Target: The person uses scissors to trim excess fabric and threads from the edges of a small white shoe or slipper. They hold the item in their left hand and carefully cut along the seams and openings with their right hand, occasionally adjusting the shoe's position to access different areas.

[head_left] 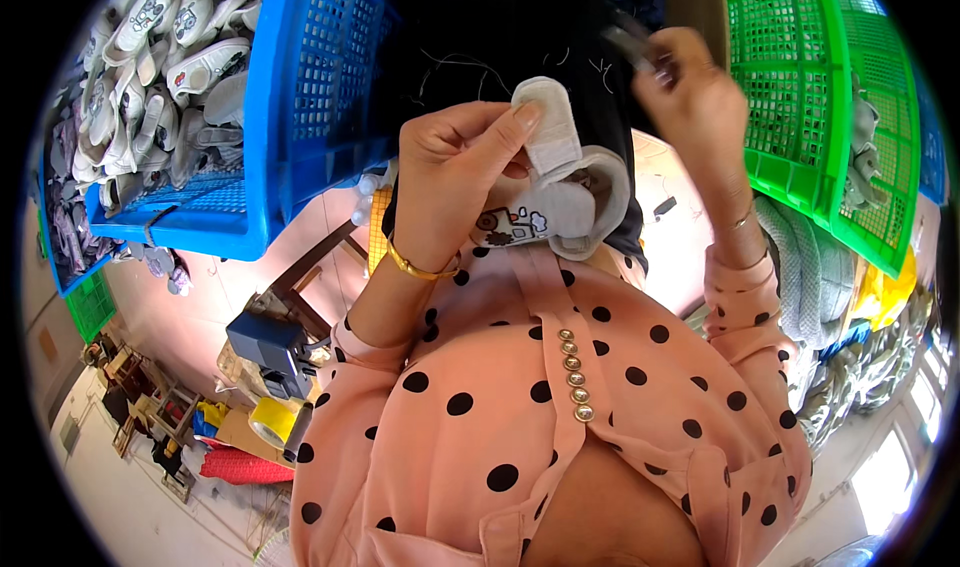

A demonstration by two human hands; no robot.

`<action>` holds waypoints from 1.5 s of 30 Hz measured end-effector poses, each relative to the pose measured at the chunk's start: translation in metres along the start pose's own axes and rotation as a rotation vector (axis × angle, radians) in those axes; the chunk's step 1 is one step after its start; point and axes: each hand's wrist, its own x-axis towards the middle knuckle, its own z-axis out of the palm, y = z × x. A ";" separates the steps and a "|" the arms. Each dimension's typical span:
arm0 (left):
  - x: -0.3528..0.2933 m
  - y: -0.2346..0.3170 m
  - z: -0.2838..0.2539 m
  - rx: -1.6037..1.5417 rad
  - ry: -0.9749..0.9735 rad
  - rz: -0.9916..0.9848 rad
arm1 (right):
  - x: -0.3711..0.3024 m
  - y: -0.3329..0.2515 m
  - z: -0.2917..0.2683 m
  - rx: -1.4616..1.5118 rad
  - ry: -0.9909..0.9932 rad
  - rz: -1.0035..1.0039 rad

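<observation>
Left hand (452, 167) on 1 shoe (568, 222), perhaps more in green crate (785, 97)

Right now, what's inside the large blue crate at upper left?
Inside the blue crate is a heap of pale shoes, some with printed pictures. The upper shoes cover whatever lies deeper, so that cannot be seen.

r fingers (684, 49) & dark obj (630, 43) up-right of shoe (574, 223) blurred, type unclear; pale flap (553, 127) above shoe part-hid by l fingers (507, 135).
</observation>
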 end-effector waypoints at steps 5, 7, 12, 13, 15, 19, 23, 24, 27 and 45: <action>0.001 -0.003 0.000 0.096 -0.094 0.020 | -0.024 -0.035 -0.011 0.421 -0.223 -0.173; 0.000 -0.004 0.002 0.077 -0.089 0.052 | -0.019 -0.021 0.000 0.488 -0.160 -0.141; 0.003 -0.002 -0.003 0.118 -0.118 0.086 | -0.012 -0.005 -0.015 0.797 -0.221 0.250; 0.003 0.000 -0.001 0.120 -0.149 0.095 | -0.018 -0.020 -0.018 0.875 -0.297 0.127; 0.003 0.004 0.002 0.131 -0.191 0.094 | -0.025 -0.032 -0.020 0.867 -0.468 0.064; 0.010 0.010 0.002 0.085 -0.207 0.058 | -0.024 -0.028 -0.016 1.252 -0.542 0.379; 0.010 -0.002 0.000 0.379 -0.354 0.287 | -0.018 -0.025 -0.015 1.524 -0.557 0.506; 0.017 -0.007 -0.001 0.549 -0.371 0.530 | -0.016 -0.024 -0.013 1.542 -0.546 0.541; 0.015 -0.001 -0.002 0.388 -0.337 0.162 | -0.014 -0.026 -0.005 1.577 -0.514 0.571; -0.006 -0.031 -0.025 0.051 -0.119 -0.153 | -0.053 -0.027 -0.014 -0.015 -0.199 -0.508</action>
